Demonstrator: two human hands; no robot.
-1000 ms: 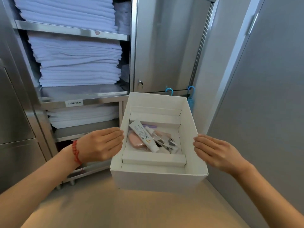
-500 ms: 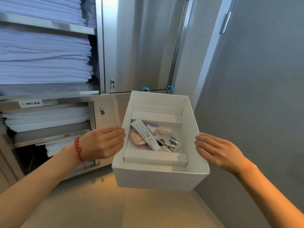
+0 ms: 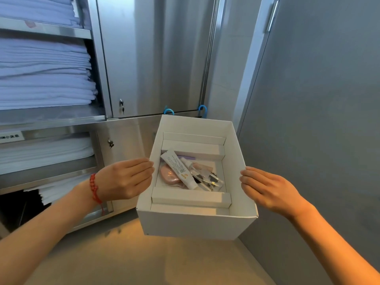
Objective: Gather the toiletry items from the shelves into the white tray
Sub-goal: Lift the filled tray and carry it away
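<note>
Hands [image 3: 125, 179] carry tray [image 3: 195, 225]; tube [image 3: 178, 169] print unreadable.

A stainless steel cabinet [image 3: 144, 58] fills the left and middle of the view. Left of its shut upper door, open shelves carry stacks of folded white towels [image 3: 43, 73], with thinner stacks on the shelves below. A small label [image 3: 10, 137] (its print too blurred to read) sits on a shelf edge under the main stack. Two blue hooks [image 3: 202, 109] hang at the door's lower edge. Right of the cabinet stands a grey wall [image 3: 318, 99]. Below it lies a beige floor [image 3: 123, 260].
</note>
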